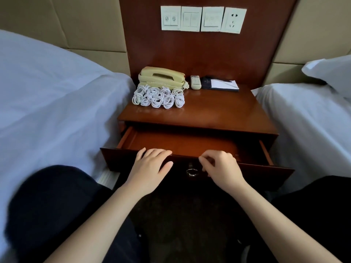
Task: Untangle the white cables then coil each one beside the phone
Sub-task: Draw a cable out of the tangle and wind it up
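white cables (pixel 158 97) coiled in rows, L-rear of nightstand (pixel 218 109) top, touching front of phone (pixel 161 77) | drawer (pixel 190 142) open below | L hand (pixel 150 166) flat on drawer front, fingers straight | R hand (pixel 220 168) fingers curled at its top edge, grip unclear | beds (pixel 47 92) both sides, wall switches (pixel 191 19) above

The glossy wooden tabletop (pixel 218 109) carries a cream phone (pixel 161 77) at its far left. Coiled white cables (pixel 158 97) sit in rows just in front of it. To the right lie a remote (pixel 195 82) and a notepad (pixel 225 85) with a pen (pixel 226 80).
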